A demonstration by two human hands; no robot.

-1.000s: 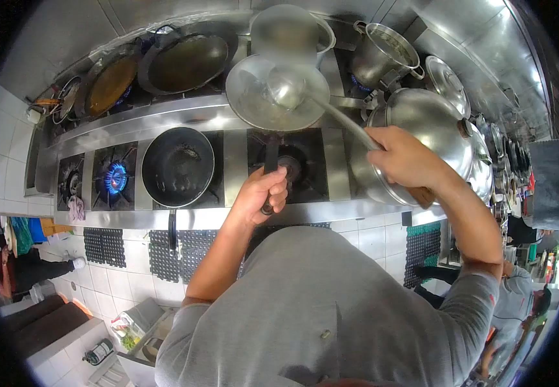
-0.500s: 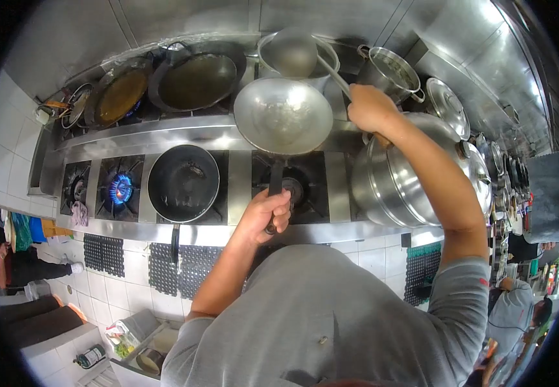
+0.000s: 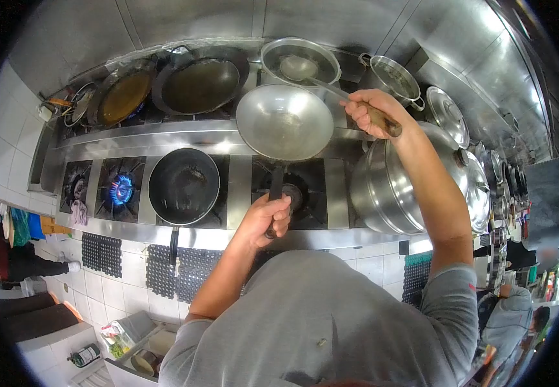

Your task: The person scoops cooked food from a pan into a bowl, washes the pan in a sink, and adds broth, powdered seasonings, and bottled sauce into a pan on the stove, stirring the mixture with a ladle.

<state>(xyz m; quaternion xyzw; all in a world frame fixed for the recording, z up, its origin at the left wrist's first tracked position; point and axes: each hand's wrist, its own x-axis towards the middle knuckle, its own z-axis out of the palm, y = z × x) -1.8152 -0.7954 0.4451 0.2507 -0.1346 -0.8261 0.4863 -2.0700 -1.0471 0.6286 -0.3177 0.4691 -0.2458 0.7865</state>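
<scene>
My left hand (image 3: pixel 266 217) is closed around the dark handle of a metal wok (image 3: pixel 284 121). The wok is held above the front of the range, its bowl toward the back shelf and the handle pointing at me. My right hand (image 3: pixel 371 111) grips the wooden end of a long ladle (image 3: pixel 299 68). The ladle's bowl is inside a wide metal pot (image 3: pixel 300 40) on the back row, at the liquid in it. Below the wok's handle is a burner (image 3: pixel 295 192) with no visible flame.
A black frying pan (image 3: pixel 184 186) sits left of the wok, beside a lit blue burner (image 3: pixel 121 189). Behind are two large dark woks (image 3: pixel 200 84) (image 3: pixel 122 98) with liquid. A big steamer pot (image 3: pixel 389 187) and a stockpot (image 3: pixel 392 77) stand right. Other people are at both sides.
The ladle's bowl has come down into the back pot, from a blurred position above it. My right hand has turned, showing more of the wooden handle. My left hand keeps hold of the wok.
</scene>
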